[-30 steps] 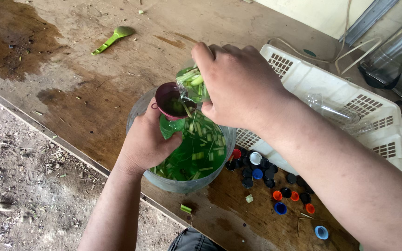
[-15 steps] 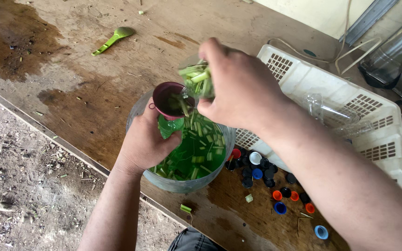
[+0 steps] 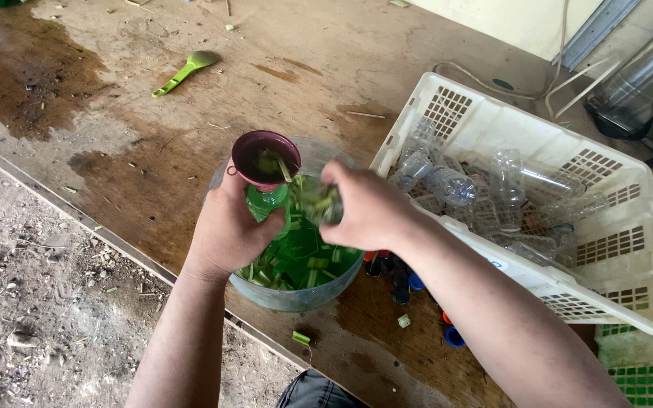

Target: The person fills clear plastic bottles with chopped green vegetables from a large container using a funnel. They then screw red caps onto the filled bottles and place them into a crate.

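My left hand (image 3: 228, 230) grips a green plastic bottle (image 3: 267, 204) that stands upright inside a clear round bowl (image 3: 296, 298) of green liquid and chopped green stalks. A maroon funnel (image 3: 266, 159) sits in the bottle's neck with a few stalk pieces in it. My right hand (image 3: 364, 208) is low over the bowl, just right of the funnel, and holds a small clear cup (image 3: 319, 202) with stalk pieces in it.
A white slotted plastic basket (image 3: 493, 128) with several empty clear bottles lies right of the bowl. Coloured bottle caps (image 3: 410, 283) lie between bowl and basket. A green spoon (image 3: 183, 72) rests on the wet wooden table (image 3: 115, 143) at the far left. Bare ground lies beyond the table's left edge.
My right hand came down from above the funnel, where it tipped the cup, to the bowl's surface. The left hand, bottle and funnel stayed in place.
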